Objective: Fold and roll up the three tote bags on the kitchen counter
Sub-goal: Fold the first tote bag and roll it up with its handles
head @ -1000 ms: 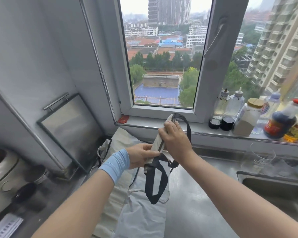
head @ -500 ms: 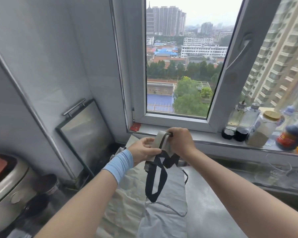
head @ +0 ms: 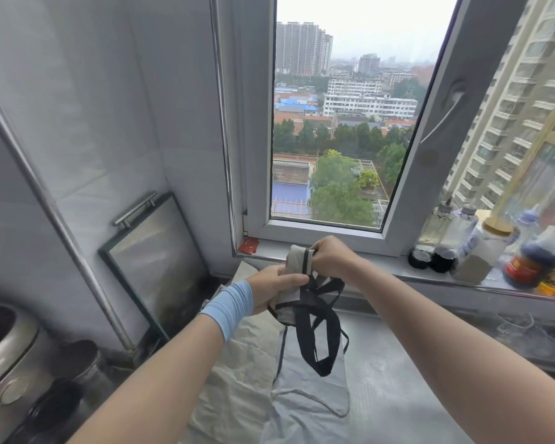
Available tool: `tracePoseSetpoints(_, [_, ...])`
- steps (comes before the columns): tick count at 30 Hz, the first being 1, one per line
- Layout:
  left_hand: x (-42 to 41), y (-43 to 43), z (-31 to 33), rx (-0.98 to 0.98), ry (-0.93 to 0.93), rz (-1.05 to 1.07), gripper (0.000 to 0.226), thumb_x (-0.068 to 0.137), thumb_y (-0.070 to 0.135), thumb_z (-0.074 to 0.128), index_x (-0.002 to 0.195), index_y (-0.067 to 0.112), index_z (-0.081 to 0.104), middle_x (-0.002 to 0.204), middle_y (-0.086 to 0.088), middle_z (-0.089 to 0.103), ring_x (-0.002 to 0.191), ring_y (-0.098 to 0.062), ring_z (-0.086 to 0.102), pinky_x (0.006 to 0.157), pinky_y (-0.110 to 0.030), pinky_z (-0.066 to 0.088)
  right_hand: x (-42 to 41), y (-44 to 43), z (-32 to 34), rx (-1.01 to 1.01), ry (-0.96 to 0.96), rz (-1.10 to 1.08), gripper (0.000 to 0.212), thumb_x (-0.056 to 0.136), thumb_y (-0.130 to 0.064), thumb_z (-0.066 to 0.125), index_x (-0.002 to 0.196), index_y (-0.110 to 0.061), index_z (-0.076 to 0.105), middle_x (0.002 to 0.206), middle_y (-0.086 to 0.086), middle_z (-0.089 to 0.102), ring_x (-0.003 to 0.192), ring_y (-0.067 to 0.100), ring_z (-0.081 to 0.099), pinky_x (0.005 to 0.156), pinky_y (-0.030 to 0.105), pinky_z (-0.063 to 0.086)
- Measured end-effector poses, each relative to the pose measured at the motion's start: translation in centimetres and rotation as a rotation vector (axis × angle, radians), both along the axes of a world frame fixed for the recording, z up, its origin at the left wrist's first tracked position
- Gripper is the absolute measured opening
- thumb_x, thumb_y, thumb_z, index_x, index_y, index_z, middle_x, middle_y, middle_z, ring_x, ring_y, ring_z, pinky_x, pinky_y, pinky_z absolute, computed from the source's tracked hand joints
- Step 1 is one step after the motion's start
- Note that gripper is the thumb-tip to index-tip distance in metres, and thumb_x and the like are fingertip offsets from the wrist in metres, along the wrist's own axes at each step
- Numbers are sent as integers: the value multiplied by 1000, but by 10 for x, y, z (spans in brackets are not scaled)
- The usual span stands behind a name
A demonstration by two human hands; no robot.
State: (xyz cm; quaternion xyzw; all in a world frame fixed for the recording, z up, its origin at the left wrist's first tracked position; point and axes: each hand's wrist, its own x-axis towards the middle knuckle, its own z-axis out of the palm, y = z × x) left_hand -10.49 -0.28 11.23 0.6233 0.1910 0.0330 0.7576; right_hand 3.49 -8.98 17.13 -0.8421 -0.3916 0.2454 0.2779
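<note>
A rolled pale tote bag [head: 294,262] with black straps is held upright above the counter. My left hand [head: 274,288] grips its lower part, a blue sleeve on the wrist. My right hand [head: 329,256] pinches a black strap at the roll's top. A loop of black strap [head: 318,341] dangles below the roll. Under it, two more bags lie flat on the steel counter [head: 398,395]: a light blue-grey tote bag [head: 308,405] and a cream tote bag [head: 237,379] to its left.
A steel board with a handle [head: 154,254] leans on the left wall. A rice cooker [head: 4,363] and dark pots stand at the left. Several bottles and jars [head: 487,251] line the window sill at right; glassware [head: 519,322] sits below them.
The view has tilted up and drawn closer. My right hand has wound the black strap further around the roll's top, and the roll has risen toward the sill.
</note>
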Motion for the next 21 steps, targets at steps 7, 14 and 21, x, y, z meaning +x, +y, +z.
tracePoseSetpoints(7, [12, 5, 12, 194, 94, 41, 32, 78, 23, 78, 104, 7, 68, 95, -10, 70, 87, -22, 66, 88, -34, 54, 29, -21, 6, -48, 304, 234, 8, 87, -2, 59, 89, -2, 67, 70, 7, 58, 66, 17, 52, 64, 28, 45])
tracePoseSetpoints(14, [28, 6, 16, 431, 60, 257, 51, 57, 47, 84, 99, 21, 72, 86, 4, 73, 82, -14, 68, 90, -34, 55, 42, -27, 7, 76, 531, 223, 46, 83, -51, 72, 100, -9, 72, 82, 1, 60, 57, 10, 46, 52, 22, 31])
tracePoseSetpoints(21, [37, -3, 36, 446, 158, 32, 33, 65, 30, 82, 90, 14, 69, 85, -2, 68, 85, -19, 64, 87, -39, 53, 46, -25, 16, 251, 368, 60, 38, 76, -44, 81, 81, -11, 64, 63, 2, 46, 41, 11, 35, 41, 21, 29])
